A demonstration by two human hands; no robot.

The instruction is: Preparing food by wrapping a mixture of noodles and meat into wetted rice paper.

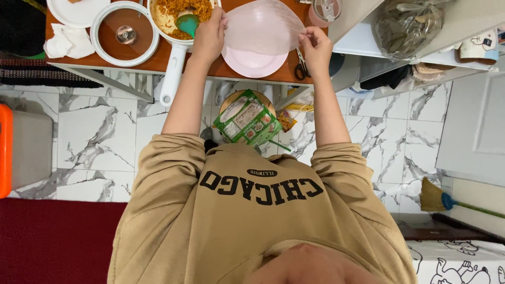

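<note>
Marble floor tiles (94, 131) spread under a wooden table (158, 62) at the far edge of the scene, where a person in a tan sweatshirt (252, 210) stood. On the table sat a white pan (173, 31) of orange noodles, with a lidded pot (124, 32) to its left and a pink plate (254, 62) to its right. Over that plate the left hand (209, 36) and right hand (315, 47) each pinched an edge of a thin translucent sheet (260, 26), held spread between them, while scissors (301, 66) lay just right of the plate.
</note>
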